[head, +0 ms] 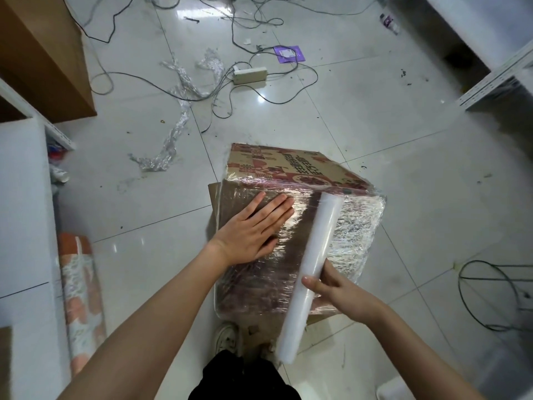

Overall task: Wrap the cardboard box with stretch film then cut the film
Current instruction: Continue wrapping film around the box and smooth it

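Right hand (334,287) curls its fingers round a white stretch film roll (313,269) lying across the film-covered cardboard box (291,215) on the floor; left hand (253,229) presses flat, fingers straight, on the film; best kept firm while the roll pulls taut; cables (259,90) and film scraps (173,134) lie beyond

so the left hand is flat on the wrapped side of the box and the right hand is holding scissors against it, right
Not quite. The head view shows the right hand gripping the stretch film roll, not scissors, held against the cardboard box. The left hand does lie flat on the wrapped side.
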Demonstrator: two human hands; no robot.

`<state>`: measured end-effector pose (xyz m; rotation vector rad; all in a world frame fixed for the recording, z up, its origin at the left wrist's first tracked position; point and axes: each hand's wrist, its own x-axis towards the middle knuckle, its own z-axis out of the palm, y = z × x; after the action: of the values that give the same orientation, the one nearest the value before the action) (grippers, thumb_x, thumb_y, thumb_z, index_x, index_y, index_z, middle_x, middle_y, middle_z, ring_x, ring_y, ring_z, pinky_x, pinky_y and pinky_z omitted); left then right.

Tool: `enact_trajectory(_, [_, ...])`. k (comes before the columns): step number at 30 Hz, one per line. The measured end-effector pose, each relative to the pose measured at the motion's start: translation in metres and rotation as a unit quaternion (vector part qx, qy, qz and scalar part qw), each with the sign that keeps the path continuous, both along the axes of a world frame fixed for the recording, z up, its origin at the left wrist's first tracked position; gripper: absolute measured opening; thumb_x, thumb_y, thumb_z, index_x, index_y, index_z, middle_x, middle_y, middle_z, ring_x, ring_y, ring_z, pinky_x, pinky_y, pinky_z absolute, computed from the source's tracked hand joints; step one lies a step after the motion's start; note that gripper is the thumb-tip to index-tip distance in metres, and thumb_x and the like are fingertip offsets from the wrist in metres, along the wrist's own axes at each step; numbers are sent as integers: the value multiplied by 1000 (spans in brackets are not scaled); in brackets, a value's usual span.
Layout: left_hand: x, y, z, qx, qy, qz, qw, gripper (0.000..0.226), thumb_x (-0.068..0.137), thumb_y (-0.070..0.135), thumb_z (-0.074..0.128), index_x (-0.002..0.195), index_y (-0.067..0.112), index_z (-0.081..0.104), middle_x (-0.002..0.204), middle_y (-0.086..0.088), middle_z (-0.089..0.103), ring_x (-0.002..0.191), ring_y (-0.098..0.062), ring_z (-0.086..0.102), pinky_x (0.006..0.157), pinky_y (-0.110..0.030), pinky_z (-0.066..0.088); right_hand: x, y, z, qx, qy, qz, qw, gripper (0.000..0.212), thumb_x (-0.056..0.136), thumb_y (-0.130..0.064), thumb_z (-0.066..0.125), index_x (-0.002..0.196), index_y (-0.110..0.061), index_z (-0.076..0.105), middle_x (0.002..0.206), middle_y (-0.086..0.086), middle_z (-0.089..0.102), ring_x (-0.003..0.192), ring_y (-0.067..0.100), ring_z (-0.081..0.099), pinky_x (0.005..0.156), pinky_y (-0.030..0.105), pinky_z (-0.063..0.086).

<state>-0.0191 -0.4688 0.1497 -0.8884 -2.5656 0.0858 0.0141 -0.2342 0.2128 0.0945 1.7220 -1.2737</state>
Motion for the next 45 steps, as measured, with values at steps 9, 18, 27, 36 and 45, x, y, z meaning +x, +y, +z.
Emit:
enact_trajectory(9, [-4,3,3,-5,7,5,1000,64,97,39,33,148,3,20,155,-13,17,144,-27,16,117,-48,10,11,-1,-10,30,121,-139,982,34,86,-10,64,111,-23,45,104,12,63,97,23,65,81,36,54])
enact_trajectory(18, [-15,1,4,6,11,9,1000,64,96,40,36,147,3,22,154,-13,22,143,-27,19,117,-48,12,3,3,-5,141,251,-179,941,33,77,-16,76,91,-13,47,71,-2,53,54,-8,54,50,9,42])
enact_trajectory(27, [-20,0,3,4,14,15,1000,66,95,40,38,148,3,22,155,-12,18,144,-27,17,117,-48,13,-2,14,-6,102,220,-227,943,26,83,-16,69,98,-9,49,68,7,61,53,15,62,48,22,49])
enact_trajectory(36, [-25,-3,6,0,15,26,1000,67,94,40,38,147,3,22,154,-14,18,144,-26,16,117,-50,10,2,19,-20,156,259,-237,923,15,96,-22,49,93,-7,45,76,0,48,69,13,49,58,17,40])
enact_trajectory(45, [-27,-3,9,-18,11,31,999,67,94,41,39,147,2,24,155,-13,17,144,-25,17,117,-49,11,-1,18,-25,269,316,-227,881,32,93,-40,47,103,-10,39,82,1,52,67,14,52,54,27,36])
